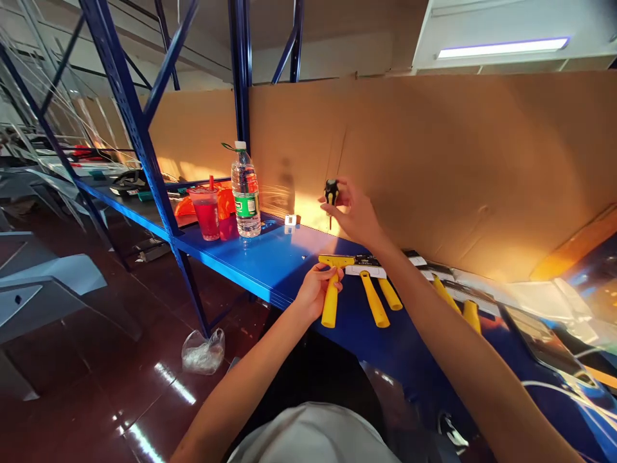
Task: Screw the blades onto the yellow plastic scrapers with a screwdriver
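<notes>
My left hand (312, 290) is closed around the handle of a yellow T-shaped scraper (330, 308), held at the front edge of the blue shelf with its head upward. Above and behind it, my right hand (357, 215) grips a short screwdriver (331, 191) with a black and yellow handle, its shaft pointing down. The screwdriver tip is apart from the scraper. Just right of my left hand lie two more yellow handles, a nearer one (374, 301) and a farther one (390, 294), beside a white and black piece (365, 271); my right forearm partly covers that area.
A clear water bottle (247, 193) and a cup of red drink (207, 215) stand on the left of the blue shelf (274, 263). A small white object (290, 220) lies near the cardboard wall (434, 161). More yellow handles (471, 315) lie right. Blue uprights (130, 122) rise left.
</notes>
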A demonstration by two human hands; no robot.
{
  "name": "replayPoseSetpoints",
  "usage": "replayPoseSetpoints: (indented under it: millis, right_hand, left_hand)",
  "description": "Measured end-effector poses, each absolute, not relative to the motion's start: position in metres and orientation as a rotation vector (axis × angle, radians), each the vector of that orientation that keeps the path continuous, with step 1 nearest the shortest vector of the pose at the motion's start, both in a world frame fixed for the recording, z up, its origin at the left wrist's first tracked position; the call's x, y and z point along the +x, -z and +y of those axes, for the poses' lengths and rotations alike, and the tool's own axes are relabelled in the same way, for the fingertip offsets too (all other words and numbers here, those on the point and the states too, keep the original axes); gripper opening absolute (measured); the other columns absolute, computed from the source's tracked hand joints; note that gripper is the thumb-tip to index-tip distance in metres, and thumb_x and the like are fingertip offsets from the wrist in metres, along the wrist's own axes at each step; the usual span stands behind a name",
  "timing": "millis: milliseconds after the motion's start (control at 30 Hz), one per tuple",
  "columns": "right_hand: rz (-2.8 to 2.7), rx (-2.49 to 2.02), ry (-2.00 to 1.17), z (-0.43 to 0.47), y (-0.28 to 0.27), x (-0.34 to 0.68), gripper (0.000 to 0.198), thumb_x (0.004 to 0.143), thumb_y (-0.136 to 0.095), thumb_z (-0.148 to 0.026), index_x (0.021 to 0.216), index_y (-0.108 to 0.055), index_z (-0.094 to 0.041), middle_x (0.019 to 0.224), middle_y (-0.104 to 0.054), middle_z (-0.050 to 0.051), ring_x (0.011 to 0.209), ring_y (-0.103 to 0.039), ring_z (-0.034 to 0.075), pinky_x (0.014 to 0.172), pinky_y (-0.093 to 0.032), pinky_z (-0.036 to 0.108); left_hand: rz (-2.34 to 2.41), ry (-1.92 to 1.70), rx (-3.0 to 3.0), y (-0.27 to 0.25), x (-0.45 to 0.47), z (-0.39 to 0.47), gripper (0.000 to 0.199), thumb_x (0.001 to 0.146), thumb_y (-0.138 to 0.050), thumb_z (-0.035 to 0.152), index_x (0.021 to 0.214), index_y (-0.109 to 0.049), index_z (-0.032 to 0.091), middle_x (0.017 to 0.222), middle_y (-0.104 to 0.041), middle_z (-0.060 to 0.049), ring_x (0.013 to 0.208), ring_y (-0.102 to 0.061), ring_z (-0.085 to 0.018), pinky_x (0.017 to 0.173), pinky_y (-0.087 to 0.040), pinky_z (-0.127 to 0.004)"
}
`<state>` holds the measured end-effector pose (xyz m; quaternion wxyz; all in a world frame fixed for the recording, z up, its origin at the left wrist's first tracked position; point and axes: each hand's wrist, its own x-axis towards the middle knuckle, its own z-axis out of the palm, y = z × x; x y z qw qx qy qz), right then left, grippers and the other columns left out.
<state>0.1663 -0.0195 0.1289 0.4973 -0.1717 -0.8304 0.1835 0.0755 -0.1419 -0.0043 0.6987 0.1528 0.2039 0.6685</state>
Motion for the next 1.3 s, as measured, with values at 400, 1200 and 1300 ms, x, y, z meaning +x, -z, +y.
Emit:
replayPoseSetpoints:
  millis: [400,1200,1300]
  right_hand:
    - [-2.297,-0.442,-0.65,0.022,-0.108,0.129,0.043,0.077,-0.078,-0.026,0.117,-0.063,-0.027,0.098,-0.068,0.0,0.083,-0.062,0.021,0.077,-0.058,0.038]
    - [-2.4,-0.492,-0.755,0.028,-0.095,0.147,0.025,0.085,-0.079,-0.03,0.102,-0.061,-0.028,0.097,-0.073,0.0,0.082,-0.067,0.023,0.076,-0.055,0.038]
    - [-2.411,-0.459,-0.725,0.028,-0.095,0.149,0.023,0.087,-0.077,-0.03,0.102,-0.061,-0.028,0.096,-0.071,0.0,0.082,-0.067,0.023,0.075,-0.053,0.038]
  left_hand:
    - [0.456,-1.516,0.31,0.009,0.075,-0.141,0.041,0.081,-0.082,-0.003,0.104,-0.058,0.019,0.103,-0.073,-0.01,0.078,-0.071,-0.015,0.058,-0.048,-0.021]
    - [0.463,-1.536,0.336,0.006,0.077,-0.142,0.042,0.08,-0.082,-0.002,0.107,-0.058,0.019,0.103,-0.072,-0.009,0.078,-0.07,-0.015,0.06,-0.046,-0.023]
    - [0.455,-1.53,0.344,0.006,0.076,-0.143,0.042,0.08,-0.08,-0.003,0.108,-0.057,0.019,0.101,-0.072,-0.009,0.074,-0.068,-0.014,0.061,-0.047,-0.023]
